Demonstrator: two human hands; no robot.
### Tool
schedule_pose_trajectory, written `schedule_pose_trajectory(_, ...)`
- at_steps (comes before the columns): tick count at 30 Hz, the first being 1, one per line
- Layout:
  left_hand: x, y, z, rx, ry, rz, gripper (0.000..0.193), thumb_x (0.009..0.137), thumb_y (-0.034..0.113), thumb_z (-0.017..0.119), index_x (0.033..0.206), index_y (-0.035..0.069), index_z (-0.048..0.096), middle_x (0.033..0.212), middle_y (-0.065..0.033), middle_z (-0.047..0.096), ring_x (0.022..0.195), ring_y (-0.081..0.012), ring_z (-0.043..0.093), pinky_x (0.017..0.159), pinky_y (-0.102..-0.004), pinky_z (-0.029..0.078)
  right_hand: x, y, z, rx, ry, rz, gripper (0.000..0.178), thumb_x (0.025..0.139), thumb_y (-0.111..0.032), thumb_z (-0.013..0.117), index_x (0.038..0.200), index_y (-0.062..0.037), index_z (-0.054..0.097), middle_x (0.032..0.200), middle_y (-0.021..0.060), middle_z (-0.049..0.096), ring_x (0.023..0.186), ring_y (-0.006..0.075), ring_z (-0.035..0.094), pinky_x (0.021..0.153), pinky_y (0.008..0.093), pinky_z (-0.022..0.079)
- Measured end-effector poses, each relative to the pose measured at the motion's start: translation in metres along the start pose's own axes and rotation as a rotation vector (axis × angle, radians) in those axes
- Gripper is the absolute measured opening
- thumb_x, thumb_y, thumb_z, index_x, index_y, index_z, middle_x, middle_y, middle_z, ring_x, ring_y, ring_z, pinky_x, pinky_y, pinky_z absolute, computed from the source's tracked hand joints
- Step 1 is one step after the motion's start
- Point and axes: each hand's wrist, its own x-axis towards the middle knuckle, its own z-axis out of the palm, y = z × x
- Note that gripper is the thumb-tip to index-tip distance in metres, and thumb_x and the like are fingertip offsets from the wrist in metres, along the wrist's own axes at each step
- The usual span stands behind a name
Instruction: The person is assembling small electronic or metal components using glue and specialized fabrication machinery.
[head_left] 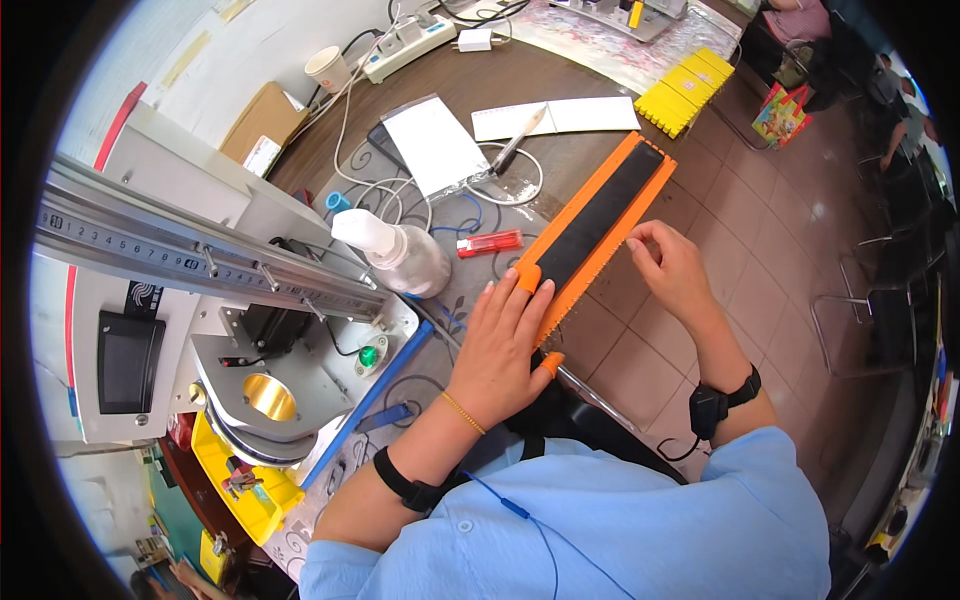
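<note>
A long orange tray (590,230) with a black strip down its middle and toothed edges slants away from me at the table's edge. My left hand (500,350) holds its near end, long fingers over the left side and thumb by the near end. Orange finger cots cover that thumb and one finger. Beside the tray's right edge, my right hand (672,268) is curled with thumb and forefinger pinched together; anything between them is too small to make out. A red clear-lidded case (489,243) lies left of the tray.
A white-capped bottle (405,258) stands beside a machine with a metal ruler rail (215,255). Behind are a white sheet in a clear bag (430,145), a pen (520,138), cables, a power strip (408,48), a paper cup (327,70) and yellow trays (685,92).
</note>
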Motion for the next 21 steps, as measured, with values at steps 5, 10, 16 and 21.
schedule_pose_trajectory(5, -0.002, 0.0, 0.001, 0.01, -0.009, -0.01, 0.083, 0.076, 0.029, 0.073, 0.145, 0.004, 0.035, 0.143, -0.0197, 0.038, 0.141, -0.0377, 0.027, 0.116, -0.0504, 0.021, 0.001, 0.001, 0.002, -0.064, 0.018, -0.09, 0.012, 0.088, -0.013, 0.064, 0.094, -0.0034, 0.059, 0.084, 0.0118, 0.064, 0.067, 0.0253, 0.063, 0.062, 0.0353, 0.05)
schedule_pose_trajectory(10, -0.002, 0.001, 0.002, 0.019, -0.007, -0.016, 0.084, 0.075, 0.029, 0.074, 0.145, 0.004, 0.034, 0.144, -0.0199, 0.037, 0.141, -0.0383, 0.026, 0.116, -0.0516, 0.021, 0.005, 0.006, 0.009, -0.121, 0.012, -0.222, 0.009, 0.087, -0.009, 0.062, 0.092, -0.0049, 0.056, 0.081, 0.0132, 0.062, 0.068, 0.0284, 0.063, 0.061, 0.0373, 0.051)
schedule_pose_trajectory(16, -0.006, 0.0, 0.001, 0.028, 0.017, -0.005, 0.084, 0.074, 0.028, 0.073, 0.145, 0.005, 0.035, 0.143, -0.021, 0.038, 0.141, -0.0382, 0.028, 0.116, -0.0515, 0.021, 0.012, -0.002, -0.023, 0.019, 0.217, -0.202, 0.009, 0.09, -0.011, 0.061, 0.094, -0.005, 0.055, 0.076, 0.0058, 0.057, 0.062, 0.0145, 0.058, 0.056, 0.0276, 0.047)
schedule_pose_trajectory(21, -0.003, 0.0, 0.009, 0.005, 0.065, 0.045, 0.084, 0.075, 0.03, 0.072, 0.145, 0.005, 0.035, 0.142, -0.0207, 0.039, 0.14, -0.038, 0.029, 0.117, -0.0509, 0.021, -0.064, 0.181, -0.118, -0.846, -0.534, 0.268, 0.023, 0.081, -0.023, 0.066, 0.08, 0.0, 0.066, 0.077, 0.0141, 0.07, 0.07, 0.0234, 0.068, 0.065, 0.0379, 0.053)
